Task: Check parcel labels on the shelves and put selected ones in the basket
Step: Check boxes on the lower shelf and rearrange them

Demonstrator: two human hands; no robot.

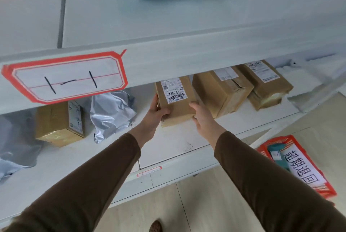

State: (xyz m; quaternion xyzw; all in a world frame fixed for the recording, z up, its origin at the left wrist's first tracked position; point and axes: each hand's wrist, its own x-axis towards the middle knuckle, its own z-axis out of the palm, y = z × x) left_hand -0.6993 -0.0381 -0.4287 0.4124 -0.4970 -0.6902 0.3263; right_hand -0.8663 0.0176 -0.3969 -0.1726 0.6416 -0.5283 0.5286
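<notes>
A: Parcel status?

B: A small brown box (175,100) is held on the lower shelf (177,143), tipped up so that its white label (173,90) faces the camera. It stands between a grey plastic mailer (112,113) on one side and two larger cardboard boxes (222,91) on the other.

A: Step in hand?

B: Judged to be the label check. The box has not been carried off the shelf.

A: Grips?

B: The left hand (156,111) is clamped on the box's left edge, thumb laid over the front face. The right hand (203,117) is set against the lower right corner, thumb on the front; its fingers are hidden behind the box, so a full wrap cannot be confirmed. Both arms are extended forward, sleeves brown.

A: Next move?

B: If the label is selected, the box would have to be drawn out from under the upper shelf edge, where a red-bordered tag (65,78) is stuck, then swung down and right to the red basket (325,190) on the floor. A teal parcel (277,158) is already lying there. If not selected, it would be set back flat.
</notes>
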